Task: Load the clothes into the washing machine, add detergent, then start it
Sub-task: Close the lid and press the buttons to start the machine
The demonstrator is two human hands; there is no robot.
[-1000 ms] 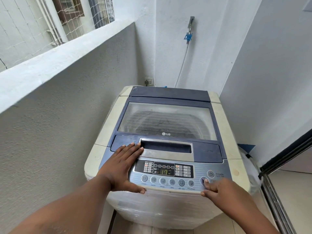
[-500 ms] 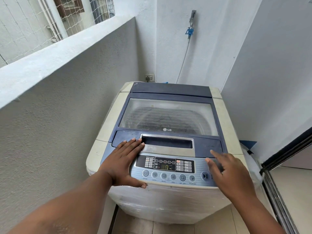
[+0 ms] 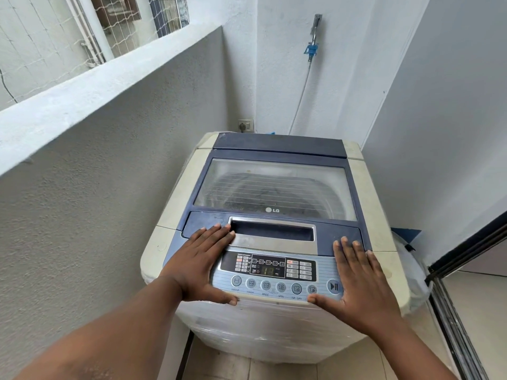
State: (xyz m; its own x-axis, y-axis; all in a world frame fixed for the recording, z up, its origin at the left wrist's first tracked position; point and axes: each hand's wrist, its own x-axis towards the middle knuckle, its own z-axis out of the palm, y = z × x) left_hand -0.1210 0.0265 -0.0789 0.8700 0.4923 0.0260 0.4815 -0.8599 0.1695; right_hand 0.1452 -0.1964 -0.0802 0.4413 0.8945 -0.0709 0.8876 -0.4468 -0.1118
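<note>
One top-loading washing machine stands in the corner of a narrow balcony, its back toward the rear wall. Its one lid, with a clear window, lies closed and flat; dark contents show dimly through the window. At the front edge of the washing machine sits one control panel with a lit display, a row of six round buttons, and one start/pause button at the right end of that row. The left hand lies flat on the left end of the control panel, fingers straight and together, holding nothing. The right hand lies flat on the right end, fingers spread, thumb along the front edge, holding nothing. Behind the washing machine, one wall socket and one tap with one hose are mounted on the wall.
</note>
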